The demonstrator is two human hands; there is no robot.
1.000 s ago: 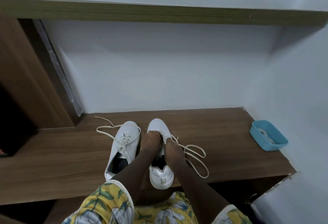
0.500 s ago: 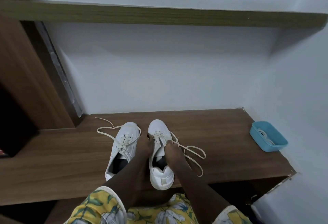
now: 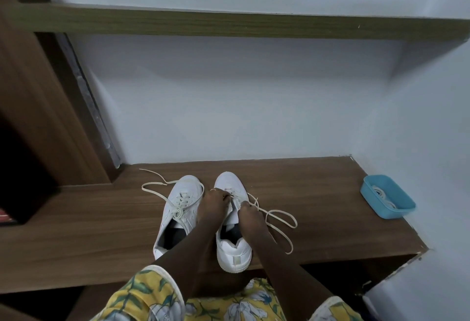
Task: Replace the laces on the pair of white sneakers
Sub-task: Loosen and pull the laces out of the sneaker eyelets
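Observation:
Two white sneakers stand side by side on a wooden shelf (image 3: pixel 318 188), toes pointing at the wall. The left sneaker (image 3: pixel 178 208) is loosely laced, and its cream lace (image 3: pixel 155 185) trails off to the left. My left hand (image 3: pixel 212 206) pinches the lace at the eyelets of the right sneaker (image 3: pixel 232 249). My right hand (image 3: pixel 248 215) grips the same lace on that shoe's right side. The loose ends of this lace (image 3: pixel 282 221) loop across the shelf to the right.
A blue plastic tray (image 3: pixel 387 197) holding coiled white laces sits at the shelf's right end, by the wall. A higher shelf (image 3: pixel 229 24) runs overhead. A wooden cabinet side (image 3: pixel 33 107) stands at the left. The shelf's front edge lies just behind the sneakers' heels.
Both hands have shifted slightly along the right sneaker's lacing, and the loose loop at the right has changed shape. The left sneaker has stayed put.

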